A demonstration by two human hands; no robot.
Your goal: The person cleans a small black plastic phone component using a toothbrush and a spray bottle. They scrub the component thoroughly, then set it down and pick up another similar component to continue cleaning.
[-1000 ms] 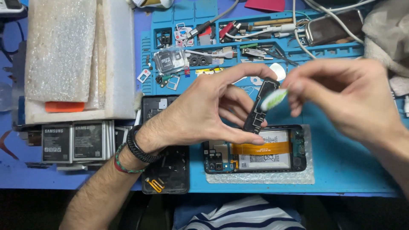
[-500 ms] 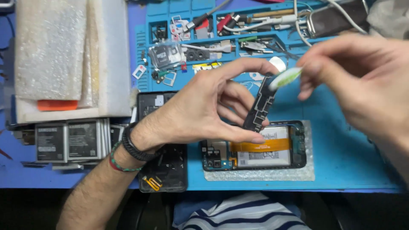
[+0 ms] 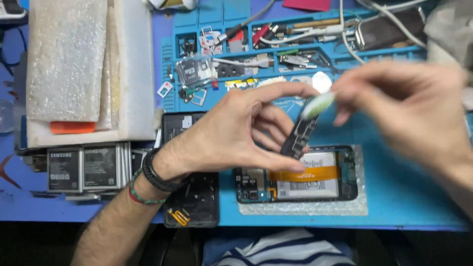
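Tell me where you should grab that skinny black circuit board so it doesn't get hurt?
By its narrow ends. The slim black circuit board stands tilted above the opened phone, and the left hand pinches it between thumb below and forefinger on top. A grip on the ends or thin edges, from the left, seems safest and keeps the faces clear.

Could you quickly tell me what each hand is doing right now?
Left hand: closed on a dark circuit board.
Right hand: blurred, pinching a green-white brush.

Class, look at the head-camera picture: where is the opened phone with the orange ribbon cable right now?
The opened phone lies flat on the blue work mat, lower centre of the head view, directly below the left hand and the dark circuit board it holds.
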